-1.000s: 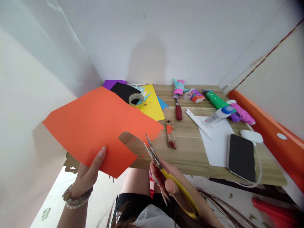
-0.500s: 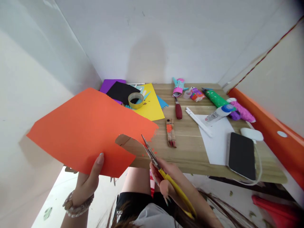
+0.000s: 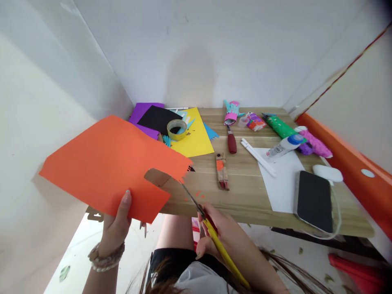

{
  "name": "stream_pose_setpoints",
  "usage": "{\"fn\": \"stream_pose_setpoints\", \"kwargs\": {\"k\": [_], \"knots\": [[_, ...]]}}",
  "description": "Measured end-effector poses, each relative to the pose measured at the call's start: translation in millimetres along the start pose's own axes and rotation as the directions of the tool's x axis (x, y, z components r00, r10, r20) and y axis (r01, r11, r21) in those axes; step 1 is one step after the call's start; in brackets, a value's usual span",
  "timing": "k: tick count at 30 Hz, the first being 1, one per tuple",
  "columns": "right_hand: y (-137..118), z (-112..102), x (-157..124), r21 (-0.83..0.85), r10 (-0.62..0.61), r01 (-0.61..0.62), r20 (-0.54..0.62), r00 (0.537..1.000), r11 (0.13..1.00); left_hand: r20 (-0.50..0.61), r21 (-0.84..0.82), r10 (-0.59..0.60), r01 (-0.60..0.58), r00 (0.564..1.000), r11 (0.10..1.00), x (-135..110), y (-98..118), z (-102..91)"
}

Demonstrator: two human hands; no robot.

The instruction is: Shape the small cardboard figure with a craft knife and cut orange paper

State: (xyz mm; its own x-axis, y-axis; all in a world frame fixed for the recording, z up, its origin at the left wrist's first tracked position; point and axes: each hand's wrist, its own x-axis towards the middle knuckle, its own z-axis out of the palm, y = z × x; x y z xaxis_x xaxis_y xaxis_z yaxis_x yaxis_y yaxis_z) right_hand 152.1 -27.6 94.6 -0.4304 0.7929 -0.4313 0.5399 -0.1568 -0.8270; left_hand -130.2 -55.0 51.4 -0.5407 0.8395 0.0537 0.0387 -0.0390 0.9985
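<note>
My left hand [image 3: 118, 222] grips a large orange sheet of paper [image 3: 101, 159] by its lower edge, thumb on top and fingers beneath. The sheet is tilted above the table's left side, with a rounded notch and a jagged strip along its right edge. Yellow-handled scissors [image 3: 219, 245] are in my right hand [image 3: 222, 232], fingers around the handles. The blades point up and left, their tips at the jagged strip beside the notch. Small orange scraps [image 3: 199, 194] lie on the table near the blades. A small cardboard figure [image 3: 222, 171] with an orange patch lies to their right.
Behind the sheet, a tape roll [image 3: 177, 130] rests on yellow paper [image 3: 197, 143] beside black paper [image 3: 156, 118]. A red-handled tool [image 3: 232, 143], white pens [image 3: 257, 157], a glue bottle [image 3: 284, 146] and a phone [image 3: 314, 200] occupy the right side. An orange ledge [image 3: 352, 163] borders the table.
The orange sheet has shifted slightly down and left at its notched end. The scissors have turned in my right hand, and their blades look spread differently.
</note>
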Motion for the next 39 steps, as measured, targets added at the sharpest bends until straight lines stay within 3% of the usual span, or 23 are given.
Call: {"fn": "stream_pose_setpoints", "kwargs": {"k": [3, 6, 8, 11, 15, 18, 22, 30, 34, 39], "knots": [[5.4, -0.6, -1.0, 0.113, 0.001, -0.006, 0.043, 0.999, 0.994, 0.049, -0.091, -0.011, 0.015, 0.999, 0.996, 3.6, 6.3, 2.9], [15.5, -0.4, -1.9, 0.277, -0.112, 0.094, 0.047, 0.993, 0.956, 0.057, -0.151, -0.003, 0.011, 0.998, 0.989, 4.7, 8.7, 4.2], [20.3, 1.5, -1.9, 0.358, -0.153, 0.142, 0.003, 0.988, 0.923, 0.054, -0.187, -0.008, 0.018, 0.999, 0.982, 3.7, 8.8, 4.9], [21.1, 9.3, 2.2, 0.476, -0.101, 0.135, -0.097, 0.990, 0.869, 0.062, -0.227, -0.043, 0.056, 0.997, 0.972, 0.1, 8.4, 6.3], [10.1, 21.5, 15.4, 0.721, -0.068, 0.192, -0.198, 0.978, 0.666, 0.085, -0.214, -0.060, 0.077, 0.995, 0.974, -6.6, 8.3, 8.7], [-1.2, 26.6, 25.2, 0.807, -0.092, 0.270, -0.261, 0.961, 0.525, 0.087, -0.179, -0.069, 0.084, 0.994, 0.980, -12.4, 8.6, 10.5], [-11.5, 29.7, 31.6, 0.831, -0.074, 0.342, -0.346, 0.935, 0.438, 0.117, -0.161, -0.076, 0.094, 0.990, 0.982, -18.5, 5.1, 8.8], [-17.9, 28.5, 28.6, 0.824, -0.006, 0.339, -0.378, 0.926, 0.453, 0.150, -0.162, -0.055, 0.080, 0.987, 0.984, -23.0, 1.5, 10.0], [-12.8, 28.5, 28.0, 0.775, 0.031, 0.325, -0.405, 0.914, 0.542, 0.074, -0.141, -0.076, 0.086, 0.994, 0.986, -28.4, 11.2, 21.0], [-4.7, 31.1, 26.5, 0.656, 0.017, 0.330, -0.463, 0.886, 0.678, 0.070, -0.092, -0.017, 0.023, 0.997, 0.995, -25.6, 7.9, 18.5]]}}
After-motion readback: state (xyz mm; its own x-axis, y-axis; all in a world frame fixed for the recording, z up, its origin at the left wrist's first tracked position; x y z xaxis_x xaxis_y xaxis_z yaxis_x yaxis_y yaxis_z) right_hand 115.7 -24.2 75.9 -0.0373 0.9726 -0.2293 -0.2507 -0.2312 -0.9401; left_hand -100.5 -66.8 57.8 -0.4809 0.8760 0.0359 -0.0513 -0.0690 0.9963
